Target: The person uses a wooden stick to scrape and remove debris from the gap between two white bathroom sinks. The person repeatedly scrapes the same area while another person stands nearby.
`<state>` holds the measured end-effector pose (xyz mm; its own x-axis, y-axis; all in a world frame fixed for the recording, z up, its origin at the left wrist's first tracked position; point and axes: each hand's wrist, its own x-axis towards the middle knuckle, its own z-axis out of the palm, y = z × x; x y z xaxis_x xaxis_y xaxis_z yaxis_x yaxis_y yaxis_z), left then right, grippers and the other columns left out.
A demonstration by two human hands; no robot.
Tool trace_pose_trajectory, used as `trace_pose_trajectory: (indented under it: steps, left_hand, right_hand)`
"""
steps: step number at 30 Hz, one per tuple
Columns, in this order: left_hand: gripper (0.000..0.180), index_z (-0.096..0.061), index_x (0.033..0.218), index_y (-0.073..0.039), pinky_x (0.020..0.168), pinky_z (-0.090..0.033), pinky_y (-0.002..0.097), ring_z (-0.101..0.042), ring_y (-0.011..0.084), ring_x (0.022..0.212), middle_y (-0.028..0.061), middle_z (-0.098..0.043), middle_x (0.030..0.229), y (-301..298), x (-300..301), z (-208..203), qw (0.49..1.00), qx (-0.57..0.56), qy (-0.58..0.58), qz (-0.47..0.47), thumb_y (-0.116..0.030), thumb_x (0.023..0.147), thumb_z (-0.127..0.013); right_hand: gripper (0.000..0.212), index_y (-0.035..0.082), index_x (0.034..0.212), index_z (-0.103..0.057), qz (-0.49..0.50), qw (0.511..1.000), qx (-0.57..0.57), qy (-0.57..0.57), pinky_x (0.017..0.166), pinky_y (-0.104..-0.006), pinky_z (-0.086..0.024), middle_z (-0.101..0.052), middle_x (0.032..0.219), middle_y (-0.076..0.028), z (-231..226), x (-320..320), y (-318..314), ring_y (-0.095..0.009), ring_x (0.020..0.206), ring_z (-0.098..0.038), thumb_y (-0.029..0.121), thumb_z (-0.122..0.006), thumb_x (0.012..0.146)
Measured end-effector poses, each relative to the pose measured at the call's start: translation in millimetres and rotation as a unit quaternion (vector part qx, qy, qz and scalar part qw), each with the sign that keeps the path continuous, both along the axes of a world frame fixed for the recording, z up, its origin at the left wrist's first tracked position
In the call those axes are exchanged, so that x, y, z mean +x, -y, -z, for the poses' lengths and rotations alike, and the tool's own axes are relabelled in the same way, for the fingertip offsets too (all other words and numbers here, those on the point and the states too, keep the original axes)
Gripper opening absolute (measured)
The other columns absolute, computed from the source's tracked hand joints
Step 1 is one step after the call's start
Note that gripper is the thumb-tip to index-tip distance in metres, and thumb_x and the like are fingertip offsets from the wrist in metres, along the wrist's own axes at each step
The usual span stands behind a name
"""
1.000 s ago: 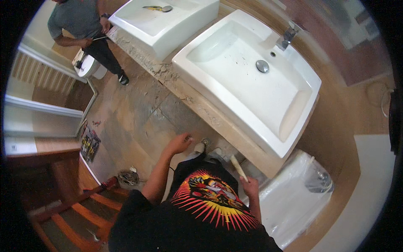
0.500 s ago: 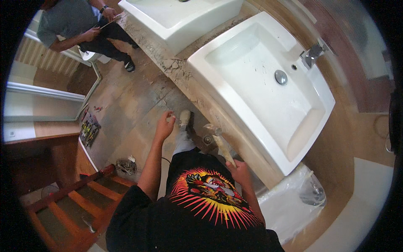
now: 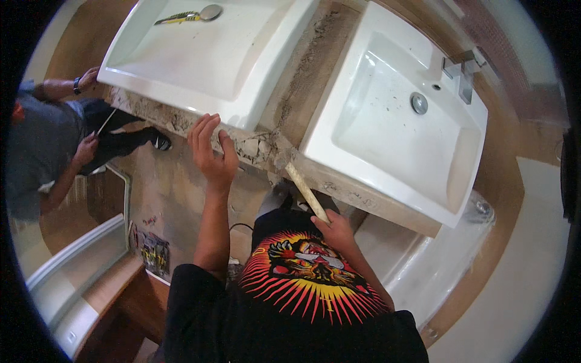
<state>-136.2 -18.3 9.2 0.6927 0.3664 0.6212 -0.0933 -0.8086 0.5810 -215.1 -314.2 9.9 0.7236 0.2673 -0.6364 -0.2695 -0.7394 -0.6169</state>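
Note:
My right hand (image 3: 336, 231) is closed round the pale wooden handle of a hammer (image 3: 307, 192). Its head is up by the broken front edge of the countertop (image 3: 351, 192), between two white basins, and is hard to make out against the rubble. At the front corner of the left basin (image 3: 248, 115) is my left hand (image 3: 213, 151), empty, with its fingers stretched apart. Whether the fingertips touch the basin or the ledge, I cannot tell. Broken bits of mortar (image 3: 254, 148) lie along the ledge beside that hand. The right basin (image 3: 378, 154) stands beyond the hammer.
A yellow-and-black tool (image 3: 178, 18) and a round metal piece (image 3: 210, 12) lie in the left basin. A co-worker (image 3: 45, 139) at the left holds a thin stick. Plastic sheeting covers a bathtub (image 3: 423, 278) at the lower right. Tools (image 3: 152, 251) lie on the floor.
The view has swung toward the basins. My left hand has risen from over the floor to the left basin's corner. The hammer has moved up to the ledge, still in my right hand.

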Motion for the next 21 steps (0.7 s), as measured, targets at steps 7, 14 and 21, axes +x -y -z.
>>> trace_pose_trajectory:
  steps: [7,14,21]
  left_hand:
    - [0.028,-0.057,0.103,-0.002,0.096,-0.032,0.0430,-0.049,0.0305,0.111,0.0110,-0.059,0.105,-17.3,3.2,10.2,0.999,0.020,-0.028,0.017,-0.001,0.075,-0.054]
    - [0.025,-0.057,0.102,-0.004,0.102,-0.023,0.0428,-0.047,0.0274,0.117,0.0081,-0.060,0.106,-61.4,47.7,-1.5,0.991,0.098,-0.057,0.073,-0.006,0.077,-0.054]
    - [0.024,-0.058,0.101,-0.006,0.106,-0.017,0.0430,-0.047,0.0249,0.117,0.0082,-0.060,0.105,-72.4,68.6,6.7,0.990,0.078,-0.064,0.095,-0.012,0.078,-0.055]
  right_hand:
    - [0.042,-0.004,0.083,-0.053,0.134,0.989,0.048,0.045,0.053,-0.0423,-0.042,-0.053,0.060,-0.022,-8.8,26.9,-69.3,-0.037,0.057,-0.056,0.037,-0.050,0.090]
    - [0.041,-0.002,0.091,-0.052,0.284,0.942,0.157,0.086,0.052,-0.0361,-0.043,-0.054,0.064,-0.011,-17.5,98.6,-129.6,-0.023,0.055,-0.054,0.039,-0.047,0.092]
    - [0.029,0.003,0.094,-0.050,0.359,0.903,0.223,0.071,0.041,-0.0249,-0.038,-0.046,0.064,-0.001,-50.9,218.2,-144.4,-0.008,0.049,-0.042,0.032,-0.051,0.091]
